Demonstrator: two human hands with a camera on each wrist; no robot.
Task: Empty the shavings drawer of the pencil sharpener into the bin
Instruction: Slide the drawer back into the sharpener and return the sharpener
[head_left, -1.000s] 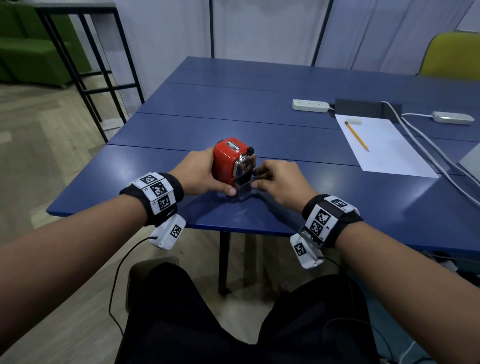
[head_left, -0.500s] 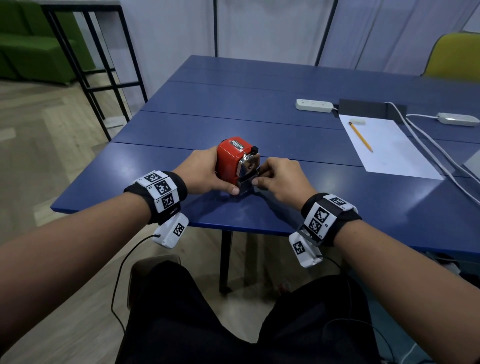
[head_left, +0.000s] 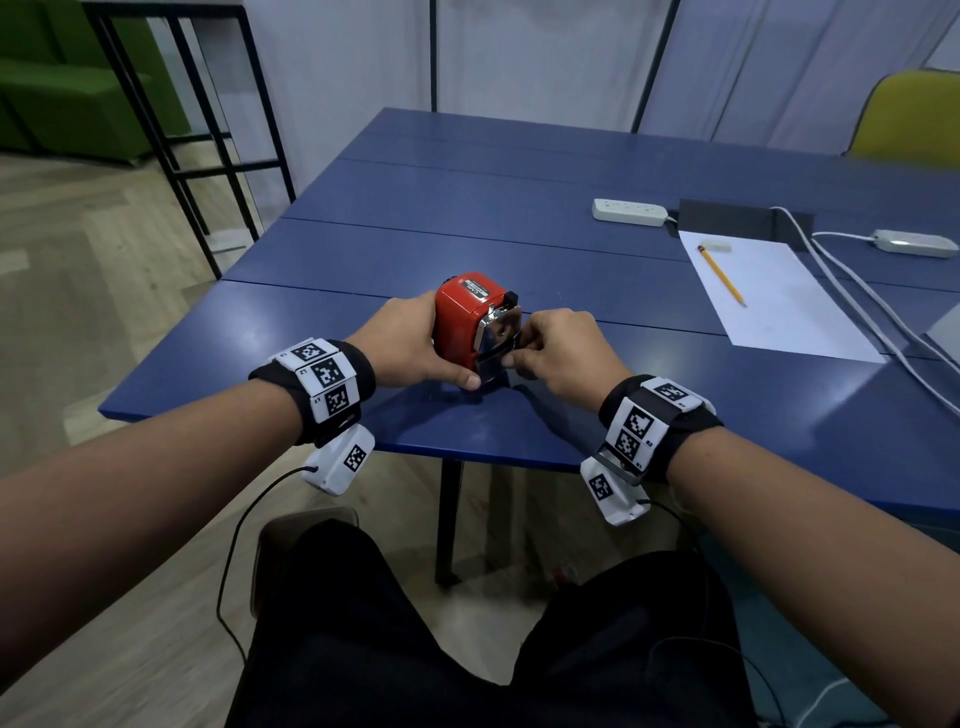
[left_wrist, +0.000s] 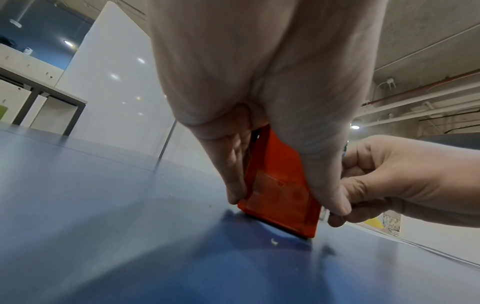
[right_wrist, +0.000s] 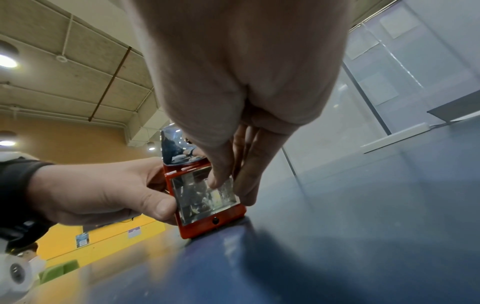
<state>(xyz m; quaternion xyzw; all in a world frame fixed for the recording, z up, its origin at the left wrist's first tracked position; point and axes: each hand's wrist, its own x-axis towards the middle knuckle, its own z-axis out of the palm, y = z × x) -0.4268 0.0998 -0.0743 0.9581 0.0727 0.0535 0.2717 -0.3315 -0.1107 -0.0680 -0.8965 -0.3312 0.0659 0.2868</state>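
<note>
A red pencil sharpener (head_left: 457, 317) stands near the front edge of the blue table (head_left: 519, 244). My left hand (head_left: 410, 343) grips its body from the left, thumb low at the front. The clear shavings drawer (head_left: 491, 366) sits flush in the sharpener's base. My right hand (head_left: 556, 348) pinches the drawer's front. In the right wrist view the thumb lies on the clear drawer (right_wrist: 205, 197) face, and the fingers (right_wrist: 246, 197) run down the sharpener's (right_wrist: 207, 224) right side. The left wrist view shows the sharpener's (left_wrist: 280, 185) red back between my left-hand fingers. No bin is in view.
A white sheet (head_left: 779, 312) with a yellow pencil (head_left: 722, 275) and an eraser (head_left: 717, 245) lies at the right. Two power strips (head_left: 628, 212) (head_left: 914, 243) and white cables (head_left: 883, 322) cross the far right. A yellow chair (head_left: 909, 119) stands behind, a black metal rack (head_left: 182, 130) at the left.
A second ago the clear drawer stuck out of the sharpener toward me. It has slid back in and now sits flush. Both hands have stayed on the sharpener.
</note>
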